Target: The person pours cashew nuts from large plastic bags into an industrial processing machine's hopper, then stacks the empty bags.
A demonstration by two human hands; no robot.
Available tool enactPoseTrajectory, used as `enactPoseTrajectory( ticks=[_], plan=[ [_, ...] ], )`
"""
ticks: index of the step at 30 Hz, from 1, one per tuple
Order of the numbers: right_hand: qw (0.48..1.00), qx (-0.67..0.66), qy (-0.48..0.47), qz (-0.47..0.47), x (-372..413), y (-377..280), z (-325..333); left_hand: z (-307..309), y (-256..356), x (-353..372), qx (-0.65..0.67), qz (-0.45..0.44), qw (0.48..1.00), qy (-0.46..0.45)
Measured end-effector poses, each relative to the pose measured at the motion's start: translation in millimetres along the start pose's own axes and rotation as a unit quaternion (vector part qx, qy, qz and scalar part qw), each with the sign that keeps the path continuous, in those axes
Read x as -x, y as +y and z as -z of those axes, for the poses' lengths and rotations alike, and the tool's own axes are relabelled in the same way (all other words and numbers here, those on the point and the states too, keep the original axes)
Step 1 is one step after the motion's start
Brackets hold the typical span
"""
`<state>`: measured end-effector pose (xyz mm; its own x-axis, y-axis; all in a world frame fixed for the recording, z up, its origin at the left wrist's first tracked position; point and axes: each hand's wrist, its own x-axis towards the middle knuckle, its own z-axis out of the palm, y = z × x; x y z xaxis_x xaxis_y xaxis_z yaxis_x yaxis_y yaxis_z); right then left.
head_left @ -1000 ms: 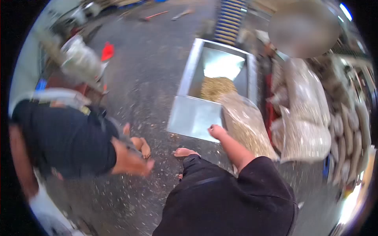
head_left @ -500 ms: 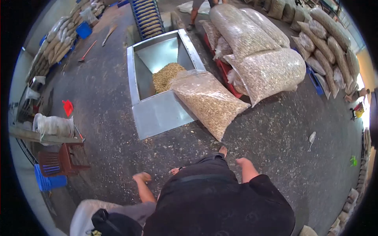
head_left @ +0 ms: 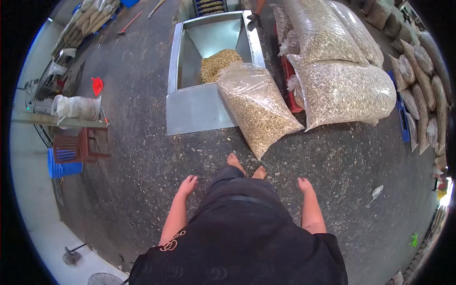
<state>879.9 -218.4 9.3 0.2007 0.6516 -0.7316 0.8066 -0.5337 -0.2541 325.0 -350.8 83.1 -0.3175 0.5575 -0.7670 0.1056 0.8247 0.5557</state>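
Note:
My left hand (head_left: 188, 185) hangs beside my left leg, its fingers loosely bent and holding nothing. On the other side, my right hand (head_left: 304, 184) hangs over the dark floor, empty, with its fingers loose. In front of my feet, a clear plastic bag (head_left: 261, 107) of light brown chips leans across the edge of a metal hopper (head_left: 202, 111). Its top end lies by a pile of chips (head_left: 219, 64) inside the hopper. Neither hand touches the bag.
Large filled bags (head_left: 349, 92) lie on a red pallet (head_left: 290, 90) to the right of the hopper. Another person's foot (head_left: 254, 19) is beside the hopper's far right corner. A brown chair (head_left: 85, 147) stands left, near blue bins (head_left: 66, 167). More sacks (head_left: 427, 95) are stacked far right.
The view has shifted, so the hopper and bags sit higher. Both my forearms now show more fully, and my feet stand nearer together. The other person's leg is now beside the hopper corner.

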Motion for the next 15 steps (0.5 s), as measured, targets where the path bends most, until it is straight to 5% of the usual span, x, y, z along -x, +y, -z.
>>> enactPoseTrajectory(
  ticks=[2,5,6,8,11,15],
  plan=[
    [0.997,0.075,-0.013,-0.02,-6,17,18,-23,33,-19,-0.009,-0.043,0.997,-0.062],
    [0.998,0.022,-0.026,-0.062,-5,23,16,-46,55,-54,-0.023,-0.096,0.989,-0.113],
    [0.992,-0.091,-0.027,-0.085,9,7,21,-46,53,-67,-0.019,-0.096,0.988,-0.118],
    [0.964,-0.234,-0.041,-0.118,6,1,21,-49,38,-99,-0.048,0.039,0.986,-0.153],
    [0.974,-0.173,-0.087,-0.116,23,-40,33,-34,-20,-145,-0.24,0.013,0.964,-0.113],
    [0.993,-0.002,-0.118,0.006,-49,2,19,-9,-5,-119,-0.234,0.026,0.972,-0.003]
  ],
)
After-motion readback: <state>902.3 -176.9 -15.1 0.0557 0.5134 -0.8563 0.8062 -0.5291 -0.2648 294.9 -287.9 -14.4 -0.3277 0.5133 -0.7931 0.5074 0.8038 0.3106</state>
